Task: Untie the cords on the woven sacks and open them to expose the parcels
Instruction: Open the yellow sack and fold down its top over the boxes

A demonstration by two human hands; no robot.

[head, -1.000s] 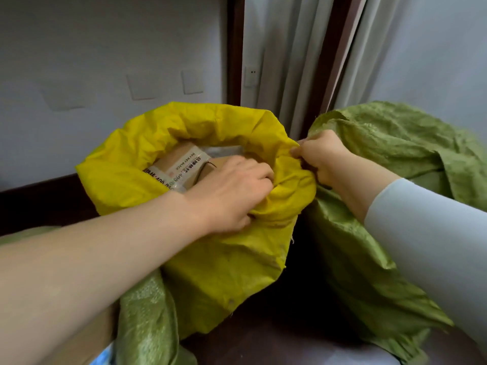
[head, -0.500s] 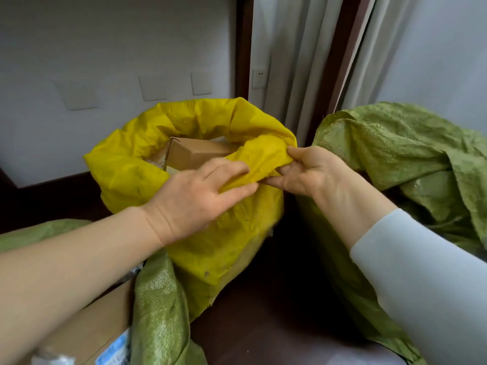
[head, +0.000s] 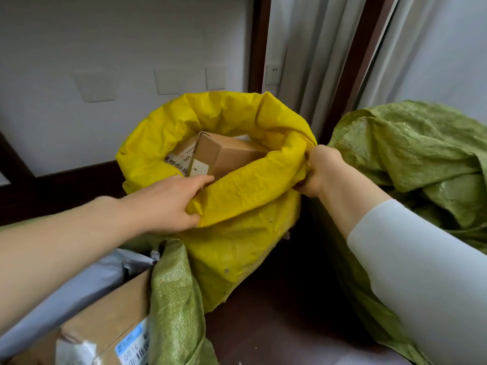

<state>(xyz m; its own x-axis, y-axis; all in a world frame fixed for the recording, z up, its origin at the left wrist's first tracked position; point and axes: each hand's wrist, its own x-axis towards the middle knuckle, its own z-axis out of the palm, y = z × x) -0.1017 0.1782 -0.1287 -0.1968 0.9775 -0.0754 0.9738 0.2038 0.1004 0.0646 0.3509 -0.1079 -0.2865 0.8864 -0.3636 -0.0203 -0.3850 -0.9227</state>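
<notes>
Nearest us, at the lower left, a green sack point(head: 176, 299) is lying open already, showing a cardboard parcel point(head: 105, 325) and a grey mailer point(head: 79, 283). Just beyond, we are working the yellow sack point(head: 245, 206) in the middle: our left hand point(head: 168, 204) is pinching the near rolled rim with thumb under and fingers over, while our right hand point(head: 320, 171) is closing in a fist on the rim's right edge. No cord is showing, and a brown box point(head: 224, 154) is sitting exposed in its mouth, so we are judging this sack nearly finished. To the right, the second green sack point(head: 411, 151) is looking slack and crumpled; we cannot tell whether its parcels are uncovered.
</notes>
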